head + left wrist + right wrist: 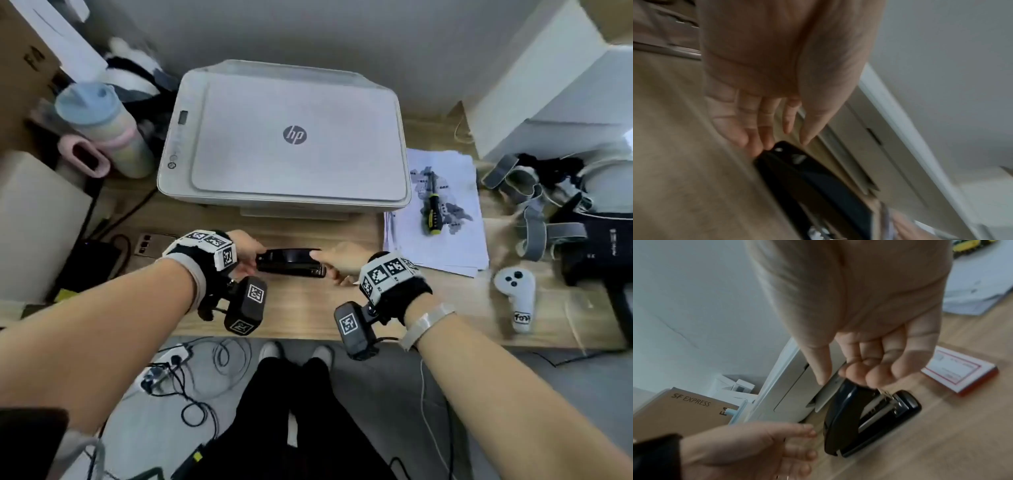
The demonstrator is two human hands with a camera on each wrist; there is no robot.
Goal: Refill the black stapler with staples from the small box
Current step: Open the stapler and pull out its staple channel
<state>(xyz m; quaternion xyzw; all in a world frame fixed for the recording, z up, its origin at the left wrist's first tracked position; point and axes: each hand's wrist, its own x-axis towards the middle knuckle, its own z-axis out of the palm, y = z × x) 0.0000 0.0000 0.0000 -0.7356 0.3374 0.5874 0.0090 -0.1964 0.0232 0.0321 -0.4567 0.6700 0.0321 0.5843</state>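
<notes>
From the head camera, one black stapler point(291, 263) lies on the desk point(294, 308) between two hands, before one printer point(284, 137); at the left wrist, the left hand point(764, 91), fingers straight, touches its end; at the right wrist, the right hand point(865, 331) curls on its front, one small box point(960, 369) beside.

Both forearms reach forward over the near edge of the desk, wrists strapped with marker cuffs. The left hand point(245, 255) lies with fingers straight and loosely spread. The right hand point(339, 262) has its fingers curled inward, thumb extended, pinching at its fingertips point(875, 378).
</notes>
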